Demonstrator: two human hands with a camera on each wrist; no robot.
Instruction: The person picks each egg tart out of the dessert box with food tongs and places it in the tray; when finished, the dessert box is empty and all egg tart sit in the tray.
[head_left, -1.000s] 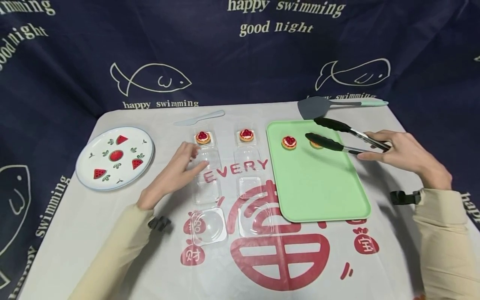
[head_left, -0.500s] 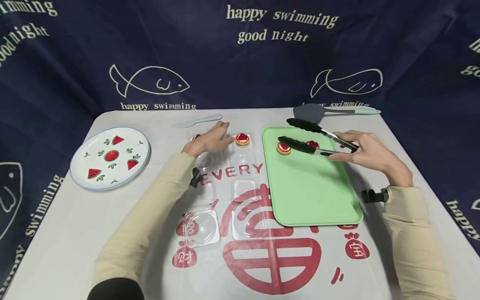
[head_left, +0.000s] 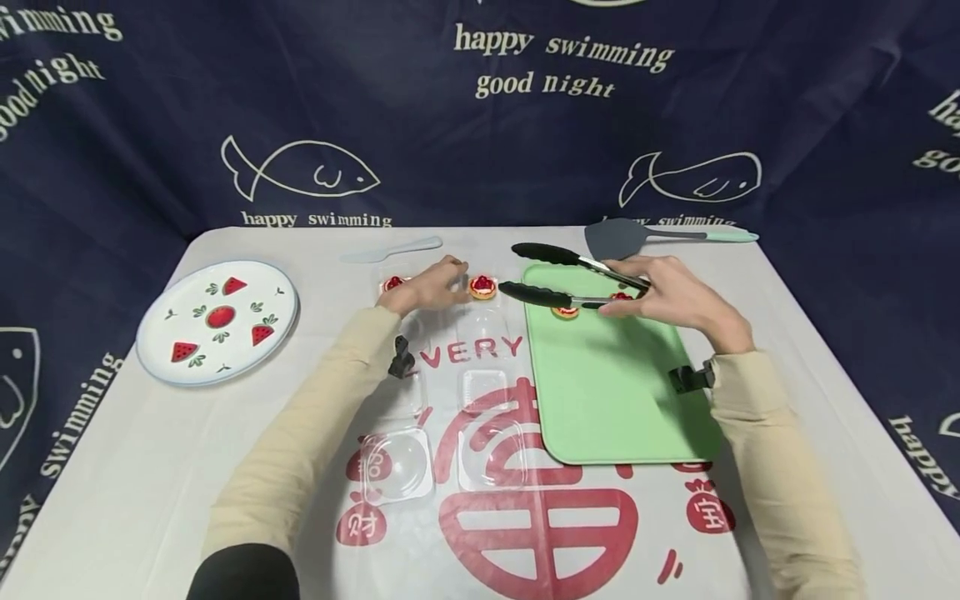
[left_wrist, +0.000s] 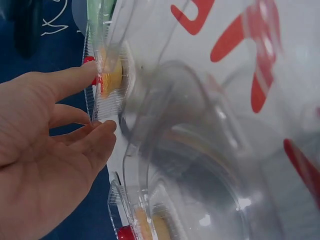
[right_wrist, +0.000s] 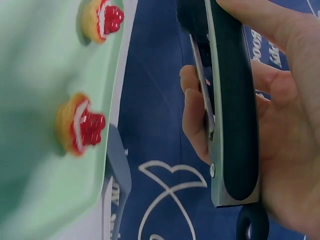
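Observation:
My left hand (head_left: 438,283) is at the back, between two small clear plastic boxes, each with a red-topped tart in it. Its fingertips touch or nearly touch the side of the right box (left_wrist: 120,102), whose tart (head_left: 482,287) shows in the head view. The left box's tart (head_left: 392,284) is partly hidden by the hand. My right hand (head_left: 671,292) grips black-tipped metal tongs (head_left: 585,300). They are spread apart with nothing between the tips, which hang just right of the right tart. Two more tarts lie on the green tray (head_left: 615,400), one of them a tart (right_wrist: 82,125) near its edge.
Several clear boxes stand in two columns, among them an open front box (head_left: 397,467). At the left lies a watermelon-patterned plate (head_left: 217,367). A pale knife (head_left: 397,249) and a grey spatula (head_left: 618,240) lie along the back edge, before a navy curtain (head_left: 480,175).
My left hand has reached back and right from the middle boxes to the right tart's box. My right hand has carried the spread tongs leftward from over the tray towards that box.

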